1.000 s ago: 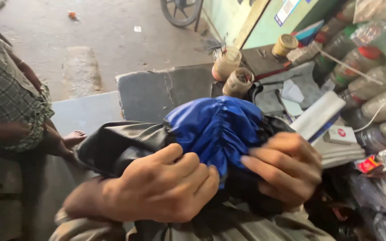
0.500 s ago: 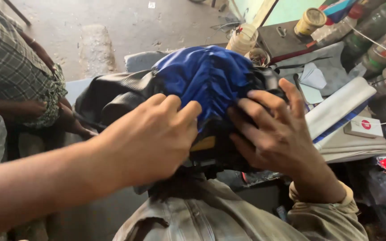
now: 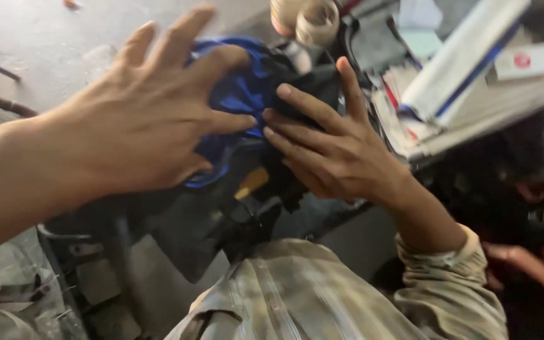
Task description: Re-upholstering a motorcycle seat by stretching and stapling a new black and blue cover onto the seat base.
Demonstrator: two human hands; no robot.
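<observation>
Left hand [image 3: 140, 119] spread flat over the blue cloth [image 3: 237, 94], fingers wide, palm pressing down, gripping nothing. Right hand [image 3: 335, 151] laid alongside, fingers splayed across black fabric [image 3: 303, 85] bunched against the blue. Bundle up at mid-frame, sitting on a dark frame [image 3: 221, 220] just above a grimy shirt [image 3: 297, 296]. Off to the right, a white roll with blue edge [image 3: 467, 56] over stacked papers [image 3: 448, 126] on the cluttered surface. Tape rolls [image 3: 306, 19] just behind the bundle.

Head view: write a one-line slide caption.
Left hand and right hand press on blue fabric over black material.
</observation>
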